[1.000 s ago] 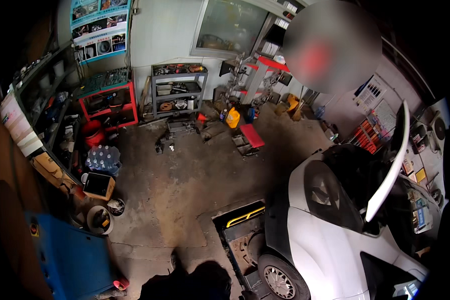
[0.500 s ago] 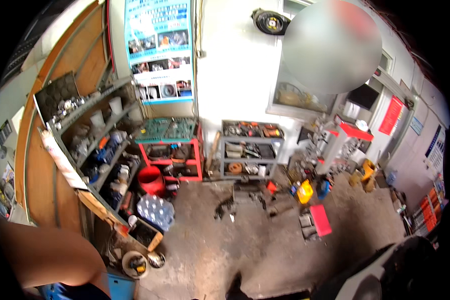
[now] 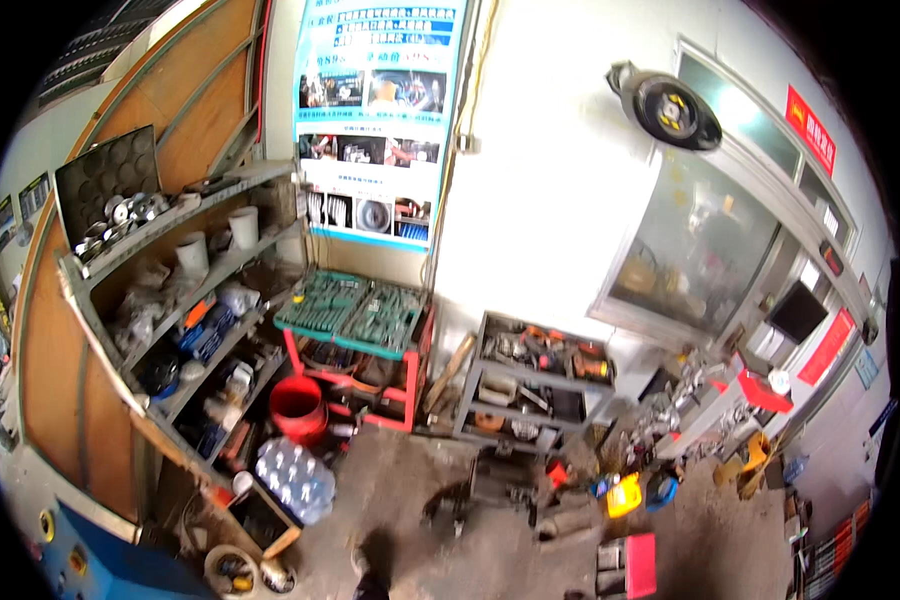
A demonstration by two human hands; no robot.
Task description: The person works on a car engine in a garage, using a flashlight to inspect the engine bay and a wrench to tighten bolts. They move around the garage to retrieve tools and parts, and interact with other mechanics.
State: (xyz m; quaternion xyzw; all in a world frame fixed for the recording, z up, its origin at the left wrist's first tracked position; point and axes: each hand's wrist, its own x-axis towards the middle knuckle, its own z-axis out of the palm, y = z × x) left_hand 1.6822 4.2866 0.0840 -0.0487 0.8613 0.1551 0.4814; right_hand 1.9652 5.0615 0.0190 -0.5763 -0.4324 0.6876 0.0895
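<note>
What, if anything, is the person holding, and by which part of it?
That cannot be told: neither hand is in view. Only a foot shows, near the lower edge.

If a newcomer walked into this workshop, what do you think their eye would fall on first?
Probably the tall blue-and-white poster on the wall, above the open green tool case on a red stand. Next might come the red bucket just left of the stand, then the yellow container farther right.

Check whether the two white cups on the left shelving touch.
Apart. The head view shows a visible gap between the left white cup and the right white cup.
</note>
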